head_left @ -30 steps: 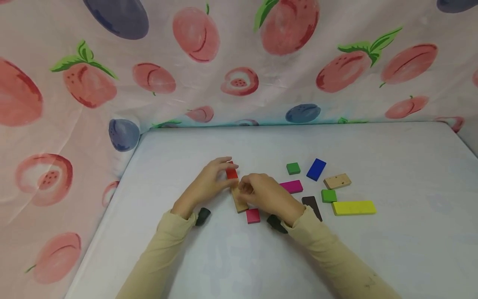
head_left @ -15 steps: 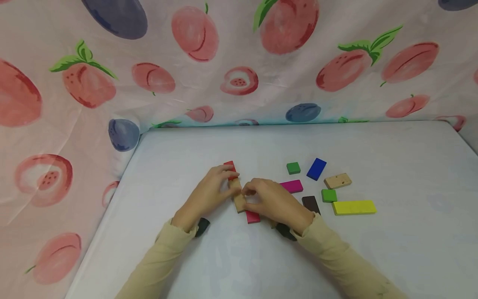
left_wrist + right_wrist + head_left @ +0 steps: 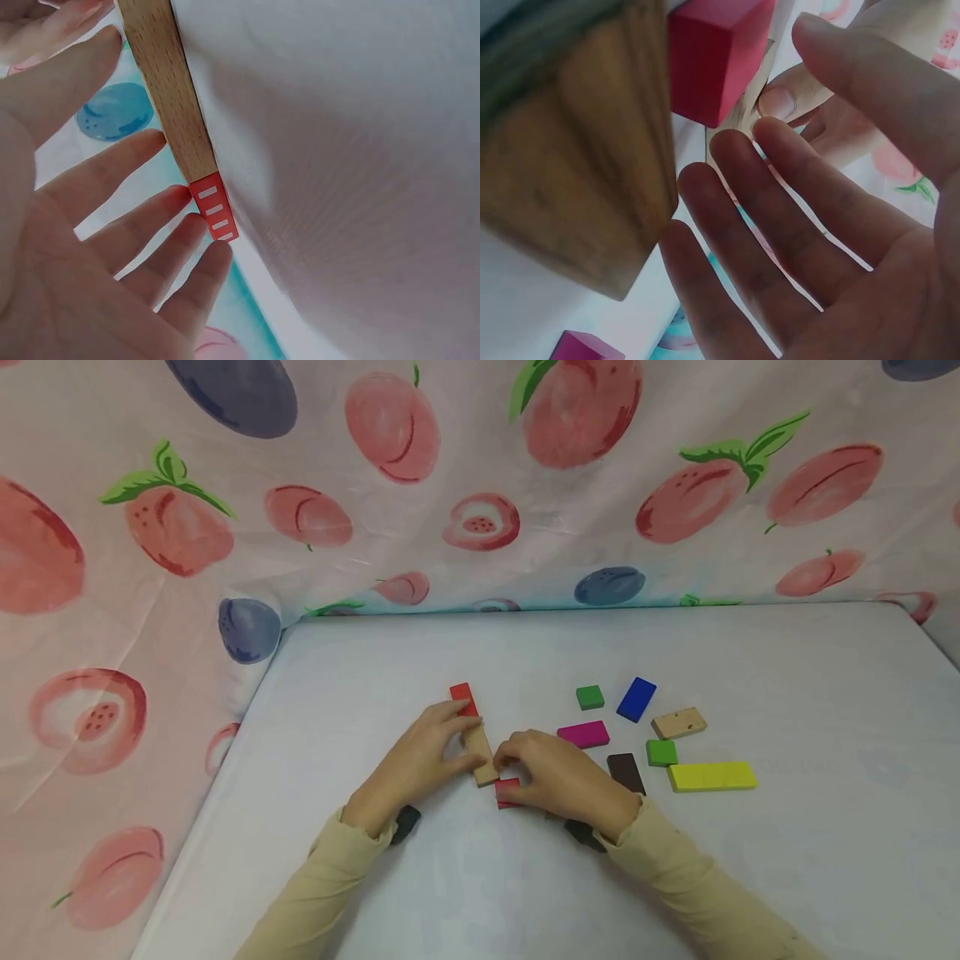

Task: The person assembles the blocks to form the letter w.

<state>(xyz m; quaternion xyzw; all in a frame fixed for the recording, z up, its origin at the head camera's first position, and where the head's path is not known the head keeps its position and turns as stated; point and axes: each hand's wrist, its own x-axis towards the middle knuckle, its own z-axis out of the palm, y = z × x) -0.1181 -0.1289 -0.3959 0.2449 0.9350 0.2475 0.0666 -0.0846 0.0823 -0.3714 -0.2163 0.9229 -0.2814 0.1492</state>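
Note:
A plain wooden block point(image 3: 478, 752) and a red block point(image 3: 464, 695) lie end to end in the head view. White marks show on the red block point(image 3: 214, 206) in the left wrist view. My left hand point(image 3: 416, 756) spreads along their left side, fingertips right at both blocks, the thumb near the wooden one's close end. My right hand point(image 3: 573, 781) hovers at the other side, its thumb partly hiding a pinkish-red square block point(image 3: 506, 783). In the right wrist view its fingers point(image 3: 739, 210) extend loosely beside that block, and the thumb stands apart.
Right of the hands lie magenta point(image 3: 583, 734), dark brown point(image 3: 624, 770), blue point(image 3: 636, 699), yellow point(image 3: 712, 777), two green point(image 3: 590, 697) and spotted wooden point(image 3: 678, 722) blocks. A large wooden piece point(image 3: 607, 150) fills the right wrist view's left side. Fruit-patterned cloth point(image 3: 480, 460) stands behind the table.
Both hands have shifted nearer the body along the blocks. My right hand has moved off the wooden block toward the pinkish-red one. The red block tilted slightly left into line with the wooden one.

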